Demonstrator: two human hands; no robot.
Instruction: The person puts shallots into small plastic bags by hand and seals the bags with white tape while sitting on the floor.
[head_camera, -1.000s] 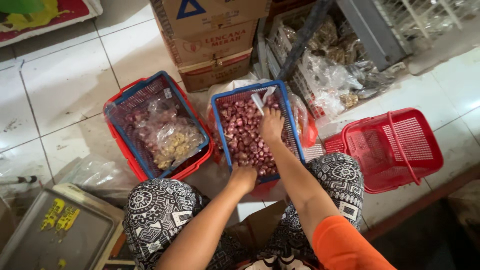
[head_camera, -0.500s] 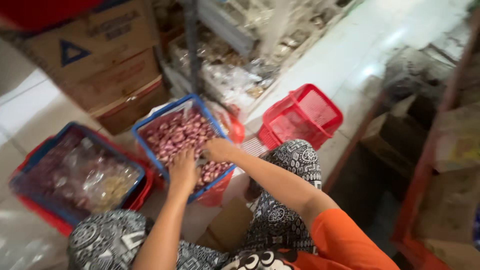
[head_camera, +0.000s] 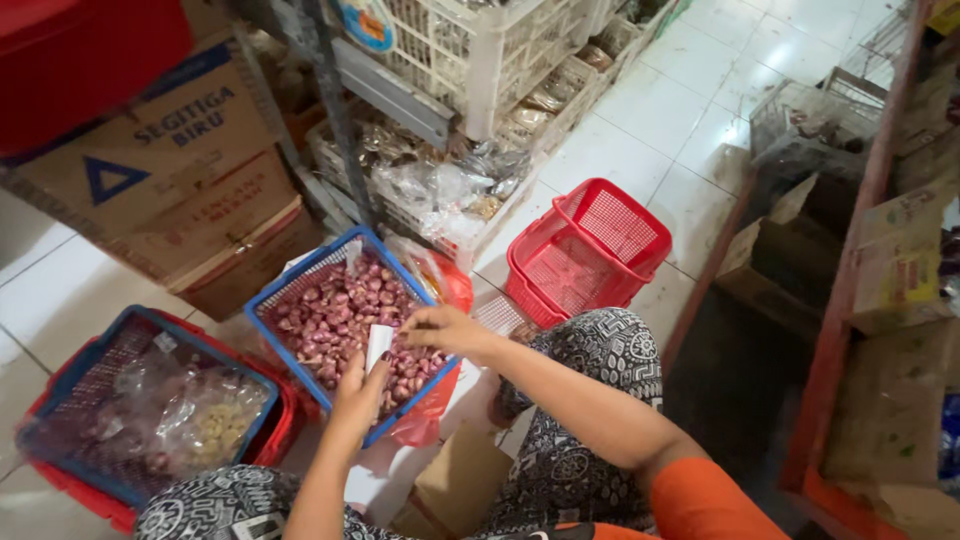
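A seated person's left hand (head_camera: 358, 392) pinches what looks like a small white packet (head_camera: 378, 345) over a blue basket (head_camera: 290, 285) of shallots (head_camera: 340, 310) on the tiled floor (head_camera: 60, 290). The right hand (head_camera: 445, 328), fingers loosely curled, hovers over the shallots. A red basket (head_camera: 585, 250) stands nearby.

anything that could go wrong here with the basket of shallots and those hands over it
1. The blue basket of shallots seems to sit on a red one rather than the floor, so pressing on its near edge might tip it.
2. The left hand holds a small white object over the heap; if dropped it may sink among them.
3. The right hand works near the rim, where shallots could roll off.
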